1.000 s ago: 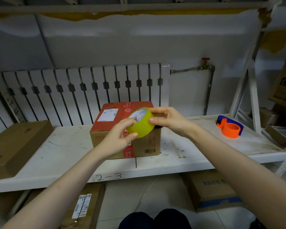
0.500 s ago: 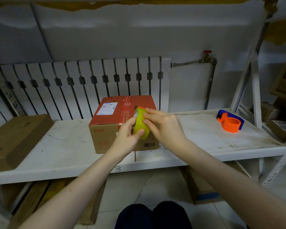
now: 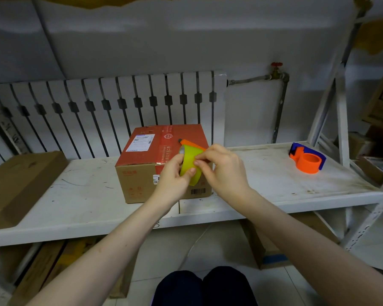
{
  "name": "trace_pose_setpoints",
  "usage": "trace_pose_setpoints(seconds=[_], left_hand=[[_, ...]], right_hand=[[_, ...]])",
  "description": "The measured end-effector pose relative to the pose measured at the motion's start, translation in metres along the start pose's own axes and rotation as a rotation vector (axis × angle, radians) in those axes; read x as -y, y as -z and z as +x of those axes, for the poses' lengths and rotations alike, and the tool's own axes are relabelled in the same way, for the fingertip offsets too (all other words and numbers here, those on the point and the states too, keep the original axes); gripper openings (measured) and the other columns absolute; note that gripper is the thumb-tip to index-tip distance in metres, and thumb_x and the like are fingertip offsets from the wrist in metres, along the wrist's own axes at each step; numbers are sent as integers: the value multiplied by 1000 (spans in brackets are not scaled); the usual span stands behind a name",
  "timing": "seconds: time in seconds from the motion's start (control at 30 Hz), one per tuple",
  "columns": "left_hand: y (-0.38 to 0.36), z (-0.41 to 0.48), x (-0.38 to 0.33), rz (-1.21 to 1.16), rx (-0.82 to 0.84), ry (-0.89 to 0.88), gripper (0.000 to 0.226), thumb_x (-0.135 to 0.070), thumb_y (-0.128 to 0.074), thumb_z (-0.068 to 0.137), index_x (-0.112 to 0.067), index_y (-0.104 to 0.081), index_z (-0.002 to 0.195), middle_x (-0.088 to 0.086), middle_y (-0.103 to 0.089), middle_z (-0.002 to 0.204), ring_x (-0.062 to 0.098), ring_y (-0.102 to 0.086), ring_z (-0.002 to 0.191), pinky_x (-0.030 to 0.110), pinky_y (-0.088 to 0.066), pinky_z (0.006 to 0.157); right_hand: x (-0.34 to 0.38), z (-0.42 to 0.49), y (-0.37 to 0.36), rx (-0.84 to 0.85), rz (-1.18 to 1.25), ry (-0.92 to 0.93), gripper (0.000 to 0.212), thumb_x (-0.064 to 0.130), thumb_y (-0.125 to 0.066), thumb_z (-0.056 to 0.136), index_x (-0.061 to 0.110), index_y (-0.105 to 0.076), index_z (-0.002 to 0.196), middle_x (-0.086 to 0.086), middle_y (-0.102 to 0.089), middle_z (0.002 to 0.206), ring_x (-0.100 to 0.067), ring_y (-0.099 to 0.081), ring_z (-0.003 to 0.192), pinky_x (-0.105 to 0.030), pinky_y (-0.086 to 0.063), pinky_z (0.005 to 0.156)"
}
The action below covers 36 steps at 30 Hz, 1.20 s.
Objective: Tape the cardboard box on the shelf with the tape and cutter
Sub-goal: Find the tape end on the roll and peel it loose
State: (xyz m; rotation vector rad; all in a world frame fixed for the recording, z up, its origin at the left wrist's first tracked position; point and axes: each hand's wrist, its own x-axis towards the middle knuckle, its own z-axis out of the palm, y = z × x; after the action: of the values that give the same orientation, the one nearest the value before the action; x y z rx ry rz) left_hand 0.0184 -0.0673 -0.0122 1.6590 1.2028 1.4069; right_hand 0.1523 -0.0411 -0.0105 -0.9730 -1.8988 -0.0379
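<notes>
Head view: two hands (image 3: pixel 175 173) (image 3: pixel 224 171) on one tape roll (image 3: pixel 191 164)

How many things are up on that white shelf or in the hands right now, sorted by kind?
Cardboard boxes: 2, the red-topped box and the plain brown box at the left end.
Tape rolls: 1, the yellow tape roll, held in the left hand and right hand.
Tape cutters: 1, the orange and blue cutter at the right end.
Total: 4

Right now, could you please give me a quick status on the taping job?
Both hands on the tape roll, right hand picking at its surface, left hand gripping. Cardboard box not yet taped. Cutter idle on shelf, far right.
</notes>
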Motion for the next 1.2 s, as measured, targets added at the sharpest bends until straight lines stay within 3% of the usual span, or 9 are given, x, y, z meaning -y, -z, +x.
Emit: trace_pose_setpoints(seconds=[0.3, 0.43, 0.6, 0.77, 0.9, 1.07, 1.2], left_hand=[[1, 2, 0, -10, 44, -23, 31, 6, -54, 86, -9, -56, 112, 0, -65, 100, -3, -61, 87, 13, -50, 78], [3, 3, 4, -30, 5, -20, 32, 8, -54, 86, -5, -55, 115, 11, -64, 111, 12, -61, 99, 13, -51, 80], [5, 6, 5, -24, 2, -3, 35, 5, -55, 86, -9, -55, 118, 9, -64, 116, 16, -60, 107, 14, -52, 81], [4, 8, 3, 19, -11, -30, 33, 7, -55, 85, -6, -55, 115, 6, -63, 110, 9, -61, 99, 14, -50, 82], [4, 9, 1, 37, -9, -36, 33, 6, -56, 85, -13, -56, 112, 2, -63, 110, 7, -60, 102, 17, -50, 87], [-2, 5, -1, 23, -61, -24, 32, 3, -55, 87, -16, -54, 113, -6, -64, 104, -2, -60, 96, 12, -50, 84], [-7, 3, 0, 46, -109, -30, 26, 4, -55, 86, -16, -54, 102, 1, -65, 99, -4, -62, 88, 11, -50, 78]], right_hand=[[2, 5, -9, -38, -251, -43, 11, 24, -60, 86, 15, -65, 82, -3, -62, 82, -24, -60, 74, -28, -37, 55], [-2, 0, -9, 27, -42, -106, 12, 21, -57, 90, 12, -63, 96, -4, -62, 95, -19, -59, 84, -36, -50, 67], [-9, 3, -4, 52, 216, -214, 15, 16, -67, 84, 13, -69, 98, -1, -67, 94, -6, -59, 81, -15, -50, 74], [-7, 10, 1, 79, 195, -299, 8, 23, -71, 81, 20, -72, 88, 10, -66, 83, -7, -62, 77, -30, -56, 73], [-7, 9, -1, 98, 120, -257, 5, 24, -67, 83, 21, -69, 86, 6, -67, 83, -9, -61, 75, -37, -56, 71], [-4, 7, -5, 79, 265, -246, 31, 17, -70, 80, 17, -53, 105, 4, -55, 106, -6, -55, 94, -12, -47, 76], [1, 6, -5, 93, 283, -195, 28, 7, -67, 81, 15, -51, 103, 6, -51, 102, -6, -52, 87, -7, -44, 70]])
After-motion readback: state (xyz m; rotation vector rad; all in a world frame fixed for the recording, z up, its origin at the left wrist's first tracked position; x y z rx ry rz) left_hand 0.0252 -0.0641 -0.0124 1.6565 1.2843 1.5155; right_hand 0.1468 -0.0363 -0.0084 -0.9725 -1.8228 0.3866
